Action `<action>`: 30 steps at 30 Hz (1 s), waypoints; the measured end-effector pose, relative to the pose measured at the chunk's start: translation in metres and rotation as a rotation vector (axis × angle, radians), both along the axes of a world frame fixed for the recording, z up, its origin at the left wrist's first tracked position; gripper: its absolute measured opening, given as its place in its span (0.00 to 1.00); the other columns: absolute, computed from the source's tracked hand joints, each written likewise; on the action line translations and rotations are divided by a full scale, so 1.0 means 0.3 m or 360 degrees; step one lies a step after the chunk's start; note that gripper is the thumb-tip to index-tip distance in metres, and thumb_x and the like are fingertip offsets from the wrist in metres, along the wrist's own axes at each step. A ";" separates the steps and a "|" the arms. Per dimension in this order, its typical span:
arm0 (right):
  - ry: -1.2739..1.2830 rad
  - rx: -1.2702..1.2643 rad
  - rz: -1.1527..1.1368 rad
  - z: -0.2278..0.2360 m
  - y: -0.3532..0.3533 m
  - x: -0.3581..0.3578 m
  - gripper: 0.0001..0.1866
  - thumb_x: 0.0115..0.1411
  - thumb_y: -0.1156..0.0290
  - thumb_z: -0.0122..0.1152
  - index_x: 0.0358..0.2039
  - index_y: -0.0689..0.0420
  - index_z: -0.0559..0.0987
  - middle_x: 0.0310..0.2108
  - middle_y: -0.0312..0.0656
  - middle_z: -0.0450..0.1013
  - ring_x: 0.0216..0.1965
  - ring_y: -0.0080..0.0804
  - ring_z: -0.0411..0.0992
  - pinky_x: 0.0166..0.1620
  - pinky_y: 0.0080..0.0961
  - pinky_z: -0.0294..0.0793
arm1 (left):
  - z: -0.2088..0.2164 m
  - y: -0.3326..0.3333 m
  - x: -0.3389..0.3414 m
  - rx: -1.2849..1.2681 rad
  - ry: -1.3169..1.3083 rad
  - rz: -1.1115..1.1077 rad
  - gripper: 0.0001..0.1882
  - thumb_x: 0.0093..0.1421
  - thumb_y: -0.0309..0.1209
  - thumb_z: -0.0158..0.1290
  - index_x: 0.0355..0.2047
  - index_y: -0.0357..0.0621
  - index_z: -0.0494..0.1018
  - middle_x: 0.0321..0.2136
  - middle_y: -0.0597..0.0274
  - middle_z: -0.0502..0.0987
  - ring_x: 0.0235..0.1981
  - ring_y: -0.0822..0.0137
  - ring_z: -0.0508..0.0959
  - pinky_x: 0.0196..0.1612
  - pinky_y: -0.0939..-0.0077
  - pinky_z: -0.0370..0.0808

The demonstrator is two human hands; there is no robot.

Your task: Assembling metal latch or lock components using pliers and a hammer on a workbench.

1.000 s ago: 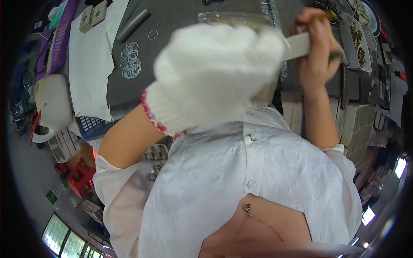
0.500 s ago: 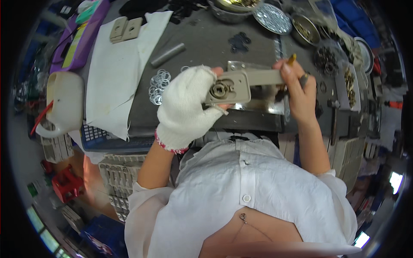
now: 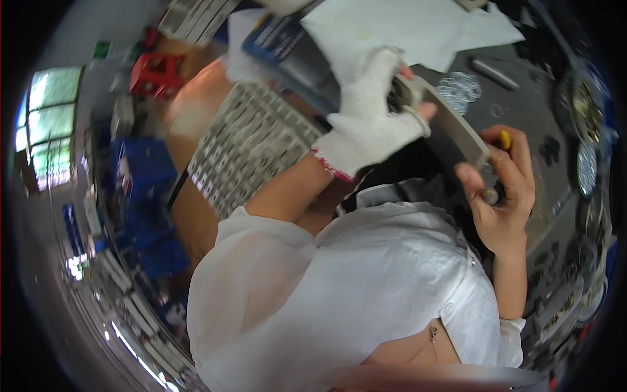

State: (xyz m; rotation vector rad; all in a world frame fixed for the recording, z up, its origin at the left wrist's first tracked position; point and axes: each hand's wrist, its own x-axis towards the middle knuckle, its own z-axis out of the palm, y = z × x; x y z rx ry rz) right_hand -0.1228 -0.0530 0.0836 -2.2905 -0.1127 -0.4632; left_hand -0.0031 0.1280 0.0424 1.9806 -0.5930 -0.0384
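Observation:
My left hand point(image 3: 372, 117), in a white knitted glove with bare fingertips, grips one end of a beige lever handle point(image 3: 458, 125). The handle slants down to the right with a long narrow side showing. A round dark fitting at its gloved end is partly hidden by the fingers. My bare right hand point(image 3: 506, 189) is at the other end, its fingertips at or close to the lever. Held in it is a slim tool with a yellow end point(image 3: 505, 139) and a grey round end. The tool's middle is hidden by the fingers, so its kind is unclear.
Silvery rings point(image 3: 460, 91) and a metal cylinder point(image 3: 494, 73) lie on the dark table beyond my hands, next to white sheeting point(image 3: 372, 26). Pans point(image 3: 586, 166) of small parts stand at right. Stacked beige parts point(image 3: 255, 147), a red stool point(image 3: 157, 75) and blue bins point(image 3: 147, 173) are at left.
The view has swung left, bringing the stacked parts and floor into sight. The handle has turned from showing its flat face to its narrow side, and now slants. Both hands stay near its ends.

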 end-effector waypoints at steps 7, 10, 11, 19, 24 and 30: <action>0.0304 0.0221 -0.0287 -0.043 -0.068 -0.053 0.16 0.52 0.73 0.67 0.42 0.62 0.81 0.47 0.43 0.71 0.42 0.28 0.71 0.37 0.18 0.67 | -0.180 0.782 0.081 0.0683 0.0647 0.1219 0.41 0.48 0.47 0.60 0.60 0.40 0.67 0.59 0.38 0.66 0.56 0.47 0.72 0.57 0.61 0.70; 0.0372 0.0177 -0.0302 -0.067 -0.078 -0.072 0.14 0.54 0.74 0.65 0.42 0.61 0.81 0.48 0.42 0.70 0.42 0.25 0.70 0.37 0.16 0.66 | -0.346 1.148 -0.016 0.1506 0.0765 0.1537 0.45 0.45 0.57 0.56 0.59 0.39 0.67 0.59 0.36 0.66 0.56 0.44 0.72 0.58 0.59 0.69; 0.0387 0.0166 -0.0303 -0.071 -0.069 -0.078 0.14 0.54 0.74 0.65 0.42 0.61 0.81 0.48 0.42 0.70 0.42 0.25 0.70 0.37 0.16 0.66 | -0.354 1.162 -0.038 0.1649 0.0968 0.1529 0.46 0.45 0.58 0.56 0.59 0.38 0.67 0.59 0.36 0.65 0.56 0.43 0.72 0.58 0.58 0.68; 0.0659 0.0225 -0.0239 -0.077 0.027 -0.054 0.15 0.54 0.71 0.66 0.42 0.62 0.81 0.49 0.43 0.69 0.43 0.26 0.69 0.39 0.17 0.66 | -0.568 1.098 -0.002 0.1510 0.1081 0.1528 0.42 0.46 0.56 0.55 0.57 0.42 0.68 0.56 0.39 0.68 0.55 0.43 0.72 0.57 0.60 0.70; 0.0647 0.0143 -0.0373 -0.104 0.010 -0.080 0.15 0.54 0.71 0.66 0.42 0.63 0.81 0.48 0.42 0.69 0.42 0.25 0.68 0.40 0.17 0.66 | -0.571 1.009 0.027 0.1633 0.0996 0.1273 0.41 0.50 0.57 0.53 0.57 0.42 0.68 0.55 0.39 0.69 0.54 0.45 0.73 0.56 0.59 0.70; 0.0802 0.0106 -0.0433 -0.116 0.023 -0.091 0.14 0.55 0.71 0.65 0.42 0.63 0.81 0.48 0.42 0.68 0.43 0.25 0.68 0.40 0.17 0.67 | -0.627 0.993 0.051 0.1667 0.1150 0.1217 0.41 0.49 0.57 0.55 0.57 0.42 0.67 0.55 0.39 0.68 0.55 0.46 0.71 0.57 0.60 0.68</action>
